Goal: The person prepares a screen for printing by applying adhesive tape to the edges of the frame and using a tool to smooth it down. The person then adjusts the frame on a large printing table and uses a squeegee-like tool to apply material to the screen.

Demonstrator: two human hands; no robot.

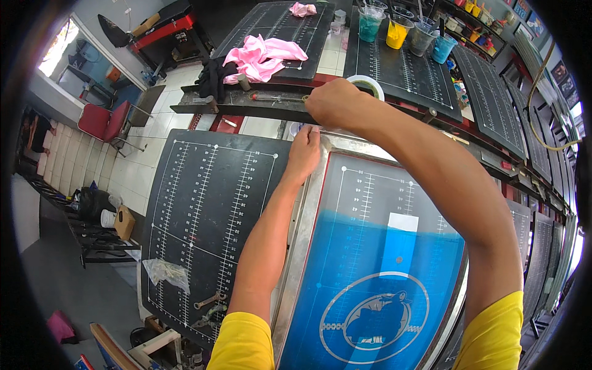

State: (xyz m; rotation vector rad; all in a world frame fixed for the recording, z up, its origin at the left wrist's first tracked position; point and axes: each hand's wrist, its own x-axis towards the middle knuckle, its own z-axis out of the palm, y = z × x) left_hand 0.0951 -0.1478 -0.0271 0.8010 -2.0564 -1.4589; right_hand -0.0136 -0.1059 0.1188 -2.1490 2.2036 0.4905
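A silk-screen frame [306,231] with a metal border and a blue coated mesh [370,246] lies in front of me. The mesh carries an oval figure design and a white rectangle. At the frame's far left corner, my left hand [303,153] is closed, its fingertips curled together; what they grip is hidden. Just above and beyond it, my right hand [336,103] is a bent fist over the dark metal rail [265,110]. Anything inside that fist is out of sight. A roll of tape [374,86] sits right behind the right wrist.
Left of the frame is a black ruled board [203,203] bearing a plastic bag [166,274] and a wrench [209,300]. Pink cloth [262,57] lies on a board beyond the rail. Cups of teal [370,24], yellow [398,32] and blue paint [443,49] stand farther right.
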